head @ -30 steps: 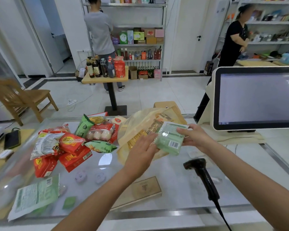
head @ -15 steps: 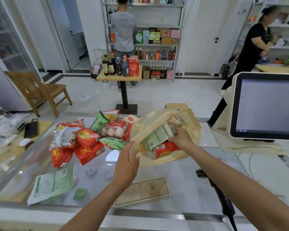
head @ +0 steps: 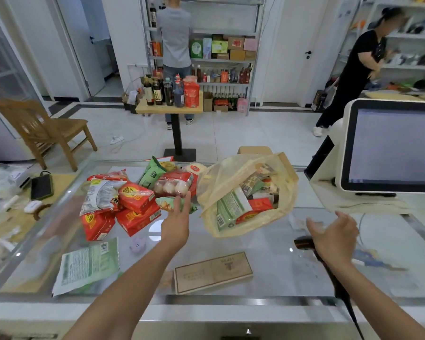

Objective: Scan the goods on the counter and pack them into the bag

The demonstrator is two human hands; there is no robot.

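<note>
The yellow plastic bag (head: pixel 231 175) is seen lying open on the glass worktop (head: pixel 268 244), with goods inside. Left of it, the left hand (head: pixel 176 227) is stretched out, fingers straight, apparently touching a green snack packet (head: pixel 165 203). The right hand (head: pixel 334 239) is held released and empty above the barcode scanner (head: pixel 303 242).

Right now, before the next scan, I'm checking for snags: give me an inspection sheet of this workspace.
surface: glass counter, goods piled left.
job's things: yellow plastic bag open, green packet and red box inside; red boxes, egg pack, green snack packet unpacked.
clutter: wooden plaque, dark flat device.
grips: left hand open, fingers at the green snack packet; right hand open above the barcode scanner.
cables: scanner cable runs off the near edge.
surroundings: checkout screen, wooden chair, bottle table, person at stocked shelves, another person right.
</note>
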